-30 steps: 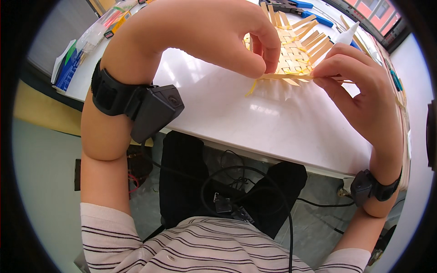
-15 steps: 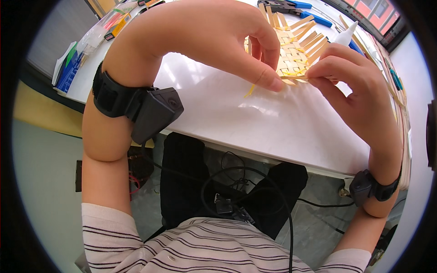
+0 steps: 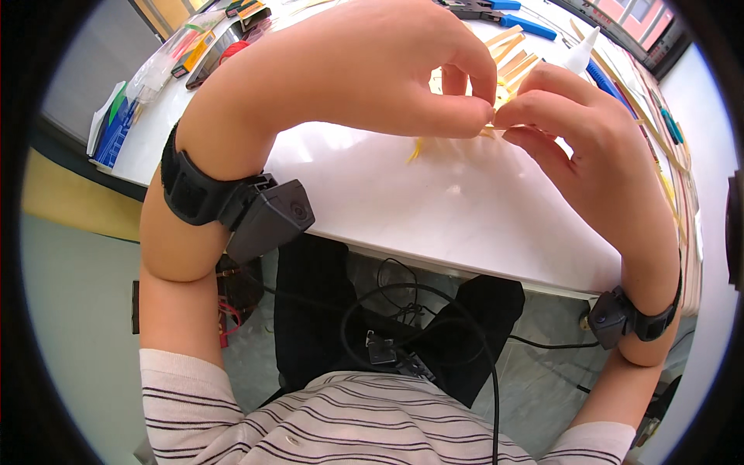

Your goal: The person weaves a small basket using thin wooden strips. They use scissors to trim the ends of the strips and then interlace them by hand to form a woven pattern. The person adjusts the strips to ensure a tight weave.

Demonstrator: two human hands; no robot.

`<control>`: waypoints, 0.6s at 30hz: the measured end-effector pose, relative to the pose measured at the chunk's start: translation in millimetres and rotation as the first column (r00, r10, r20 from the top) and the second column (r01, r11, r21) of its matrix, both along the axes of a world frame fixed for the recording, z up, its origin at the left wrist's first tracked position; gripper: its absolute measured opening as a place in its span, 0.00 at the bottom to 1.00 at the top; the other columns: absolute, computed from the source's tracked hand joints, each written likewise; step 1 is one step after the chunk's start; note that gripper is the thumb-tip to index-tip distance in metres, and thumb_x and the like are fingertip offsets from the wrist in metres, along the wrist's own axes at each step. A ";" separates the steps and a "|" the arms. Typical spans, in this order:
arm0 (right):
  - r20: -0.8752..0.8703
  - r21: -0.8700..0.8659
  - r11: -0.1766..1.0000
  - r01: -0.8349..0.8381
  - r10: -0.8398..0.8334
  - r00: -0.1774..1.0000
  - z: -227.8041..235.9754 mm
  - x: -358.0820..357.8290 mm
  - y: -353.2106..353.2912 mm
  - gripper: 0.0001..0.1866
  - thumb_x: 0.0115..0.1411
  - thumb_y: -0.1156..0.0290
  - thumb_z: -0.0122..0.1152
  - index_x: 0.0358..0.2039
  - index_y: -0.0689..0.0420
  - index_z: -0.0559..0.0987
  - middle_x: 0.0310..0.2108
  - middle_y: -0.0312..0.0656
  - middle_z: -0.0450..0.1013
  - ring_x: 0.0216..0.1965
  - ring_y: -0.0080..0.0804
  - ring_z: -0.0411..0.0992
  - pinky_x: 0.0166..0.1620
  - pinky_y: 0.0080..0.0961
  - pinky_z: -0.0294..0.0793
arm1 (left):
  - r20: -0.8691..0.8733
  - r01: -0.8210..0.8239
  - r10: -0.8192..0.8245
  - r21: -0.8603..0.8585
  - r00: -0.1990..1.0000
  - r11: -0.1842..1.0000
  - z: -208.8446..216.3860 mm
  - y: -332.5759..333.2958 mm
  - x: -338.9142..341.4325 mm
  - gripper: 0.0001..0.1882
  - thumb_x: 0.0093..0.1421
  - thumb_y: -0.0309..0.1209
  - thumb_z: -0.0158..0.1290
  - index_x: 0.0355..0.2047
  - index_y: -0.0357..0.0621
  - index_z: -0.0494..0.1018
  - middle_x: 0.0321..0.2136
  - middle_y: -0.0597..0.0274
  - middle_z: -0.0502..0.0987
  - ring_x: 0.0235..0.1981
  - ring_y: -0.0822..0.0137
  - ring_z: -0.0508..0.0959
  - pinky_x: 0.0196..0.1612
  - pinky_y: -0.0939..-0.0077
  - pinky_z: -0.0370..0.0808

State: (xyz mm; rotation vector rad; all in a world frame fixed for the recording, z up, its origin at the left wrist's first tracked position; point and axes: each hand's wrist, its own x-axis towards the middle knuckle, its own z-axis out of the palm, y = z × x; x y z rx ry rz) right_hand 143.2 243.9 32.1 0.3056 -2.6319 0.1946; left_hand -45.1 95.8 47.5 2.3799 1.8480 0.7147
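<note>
A woven mat of pale flat strips (image 3: 509, 58) lies at the far side of the white table (image 3: 372, 194), its loose ends fanned out. Most of the weave is hidden behind my hands. My left hand (image 3: 411, 74) arches over from the left, thumb and forefinger pressed together at the mat's near edge. There my right hand (image 3: 577, 128) pinches a thin pale strip between thumb and fingers. The fingertips of both hands almost meet. A yellow thread (image 3: 416, 149) hangs out below my left thumb.
Beyond the mat lie a blue-handled plier-like tool (image 3: 527, 25) and a white nozzle bottle (image 3: 580, 54). Long strips and a teal tool (image 3: 671, 125) line the right edge. At the left are a yellow box (image 3: 194, 53), red thread (image 3: 232, 49) and a blue packet (image 3: 118, 132).
Both hands have moved a little farther away; the right also shifted left, so the fingertips draw together. They now cover more of the weave. Red thread at the far left has come into view.
</note>
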 end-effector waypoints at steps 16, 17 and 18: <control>0.059 -0.029 0.999 0.032 -0.030 0.998 -0.9 1.5 0.1 0.09 0.54 0.85 0.66 0.35 0.61 0.77 0.36 0.42 0.71 0.35 0.37 0.76 0.37 0.28 0.78 | 0.019 -0.039 0.042 -0.139 0.999 0.990 6.2 -1.6 2.4 0.10 0.60 0.35 0.57 0.34 0.41 0.83 0.29 0.58 0.82 0.33 0.65 0.82 0.35 0.73 0.79; 0.059 -0.030 0.999 0.035 -0.033 0.998 -0.9 0.9 0.2 0.09 0.54 0.85 0.66 0.35 0.61 0.77 0.36 0.42 0.71 0.35 0.37 0.76 0.37 0.28 0.78 | 0.028 -0.051 0.056 -0.151 0.998 0.987 7.3 -2.6 4.1 0.10 0.60 0.35 0.58 0.34 0.42 0.83 0.29 0.58 0.82 0.34 0.65 0.82 0.36 0.72 0.79; 0.054 -0.028 0.999 0.038 -0.036 0.998 -0.7 0.5 0.1 0.09 0.54 0.85 0.66 0.34 0.61 0.76 0.35 0.42 0.71 0.34 0.37 0.76 0.37 0.28 0.78 | 0.022 -0.024 0.028 -0.134 0.999 0.991 6.2 -2.3 3.2 0.10 0.60 0.36 0.60 0.34 0.42 0.83 0.29 0.58 0.82 0.33 0.65 0.82 0.36 0.72 0.79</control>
